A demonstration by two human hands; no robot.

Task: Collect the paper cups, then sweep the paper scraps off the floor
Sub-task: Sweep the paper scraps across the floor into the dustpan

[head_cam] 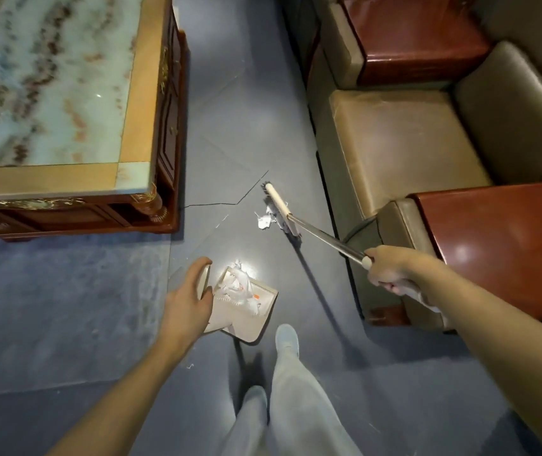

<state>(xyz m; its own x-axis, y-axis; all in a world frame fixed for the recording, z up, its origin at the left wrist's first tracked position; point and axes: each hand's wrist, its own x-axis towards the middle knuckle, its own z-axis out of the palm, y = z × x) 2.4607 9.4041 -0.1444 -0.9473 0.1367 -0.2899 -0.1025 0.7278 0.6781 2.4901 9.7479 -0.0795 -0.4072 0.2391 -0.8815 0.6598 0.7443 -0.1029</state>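
My right hand [391, 266] grips the metal handle of a broom [322, 233]. The broom's cream head [281, 209] rests on the blue floor beside a small heap of white paper scraps [264, 221]. My left hand [189, 297] holds the upright handle of a beige dustpan [256, 319]. The dustpan stands on the floor in front of my feet and holds white crumpled paper [240, 292]. No paper cup can be made out for sure. A tiny scrap [190, 366] lies near my left forearm.
A low table with a marble-patterned top [65, 93] stands at the left. A sofa with a tan seat [404, 143] and red-brown wooden armrests [500, 245] lines the right. A blue rug [49, 307] covers the floor at the left. My shoe [286, 337] stands beside the dustpan.
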